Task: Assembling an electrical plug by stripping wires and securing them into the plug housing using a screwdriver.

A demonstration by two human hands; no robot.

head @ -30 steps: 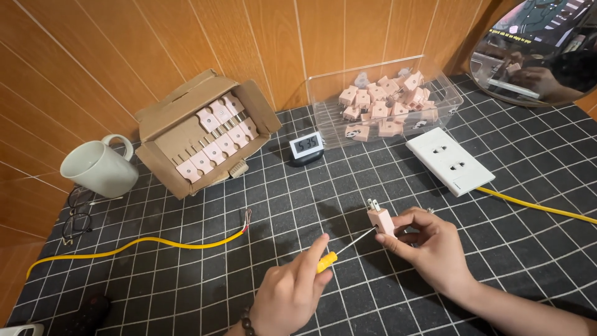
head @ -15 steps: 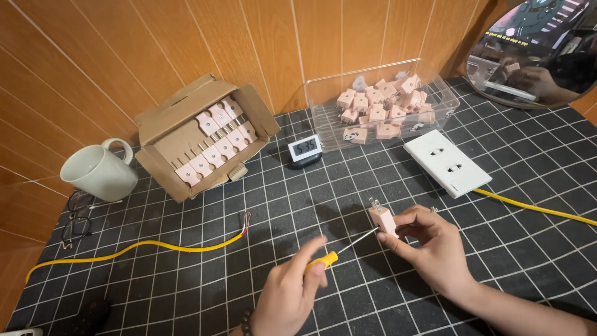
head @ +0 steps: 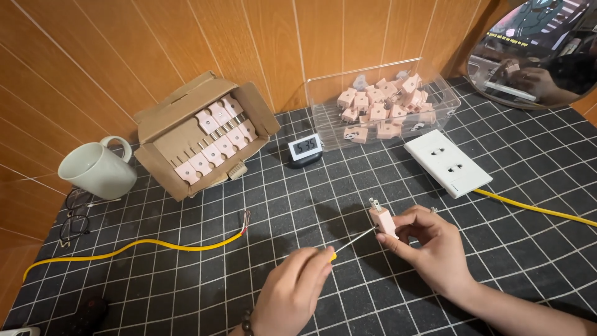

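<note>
At the near edge of a black, white-gridded surface (head: 186, 292), a person's right hand (head: 429, 249) pinches a small pink plug (head: 382, 219) between curled fingers and thumb, its two metal prongs pointing up and away. The left hand (head: 292, 295) is closed around the yellow handle of a thin screwdriver (head: 354, 239), whose metal shaft runs up to the right and meets the side of the plug. Both hands are closed on what they hold, with no finger spread free.

Left of the hands, a yellow cable (head: 137, 244) lies loose across the surface, its stripped end showing bare strands near the middle. A second yellow cable (head: 535, 208) runs from the right edge to a white double socket plate (head: 446, 162).

Along the far edge, against the wood-panelled wall, stand an open cardboard box (head: 202, 134) with rows of pink plugs inside, a small digital clock (head: 305, 149) and a clear plastic tray (head: 323, 112) heaped with more pink plugs. A white mug (head: 96, 169) sits at the far left corner, with a pair of glasses (head: 74, 214) just beside it. A round mirror (head: 538, 50) leans at the far right corner.
</note>
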